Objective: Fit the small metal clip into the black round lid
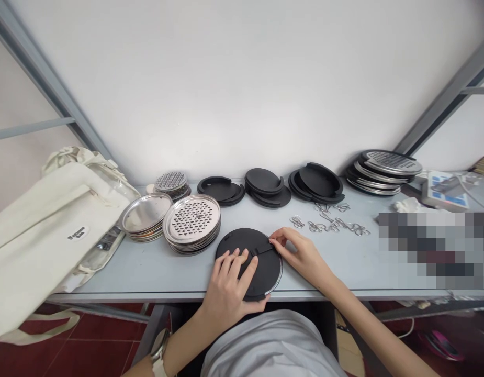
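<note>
A round black plastic holder (242, 238) lies face down near the table's front edge, with a thin strip of shiny metal showing along its right rim. My left hand (229, 285) steadies it, fingers spread over the top and thumb at the near edge. At the upper right rim, my right hand (299, 251) pinches thumb and forefinger together beside a slot in the holder. What sits between those fingertips is too small to make out. Several bent wire clips (334, 222) lie beyond my right hand. Left of the holder stands a stack of perforated metal grater discs (192, 222).
Plain metal discs (145, 214) and small grater discs (171, 182) stand at left, near a cream bag (49, 225). Black holders (265, 183) line the wall. Assembled graters (386, 167) are stacked at right, near a white device (446, 191). A blurred patch covers the right side.
</note>
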The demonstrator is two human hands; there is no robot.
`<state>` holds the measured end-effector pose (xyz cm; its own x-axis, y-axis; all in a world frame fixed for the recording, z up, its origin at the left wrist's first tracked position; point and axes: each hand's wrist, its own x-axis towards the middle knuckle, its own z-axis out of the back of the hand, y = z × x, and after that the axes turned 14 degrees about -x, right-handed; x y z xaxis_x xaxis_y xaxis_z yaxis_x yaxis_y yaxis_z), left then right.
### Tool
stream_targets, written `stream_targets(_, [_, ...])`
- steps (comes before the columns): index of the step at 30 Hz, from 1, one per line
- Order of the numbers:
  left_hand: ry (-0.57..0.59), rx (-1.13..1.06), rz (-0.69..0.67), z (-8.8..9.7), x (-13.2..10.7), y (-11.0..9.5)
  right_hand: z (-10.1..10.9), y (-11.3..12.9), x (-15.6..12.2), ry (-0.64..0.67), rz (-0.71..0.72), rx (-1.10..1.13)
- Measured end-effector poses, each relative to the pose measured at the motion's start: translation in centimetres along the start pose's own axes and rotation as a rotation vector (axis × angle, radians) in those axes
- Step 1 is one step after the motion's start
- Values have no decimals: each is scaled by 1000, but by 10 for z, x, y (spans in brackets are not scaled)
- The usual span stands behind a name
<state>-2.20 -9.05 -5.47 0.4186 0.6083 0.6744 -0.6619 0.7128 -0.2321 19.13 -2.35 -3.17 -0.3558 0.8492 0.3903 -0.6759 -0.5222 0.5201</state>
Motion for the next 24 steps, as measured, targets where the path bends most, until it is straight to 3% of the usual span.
stream_targets(13, [1,-5,-1,-1,-1,0,2,3,0,21,-64,-19])
stream_targets(24, [4,5,-3,0,0,1,1,2,0,21,26,-16])
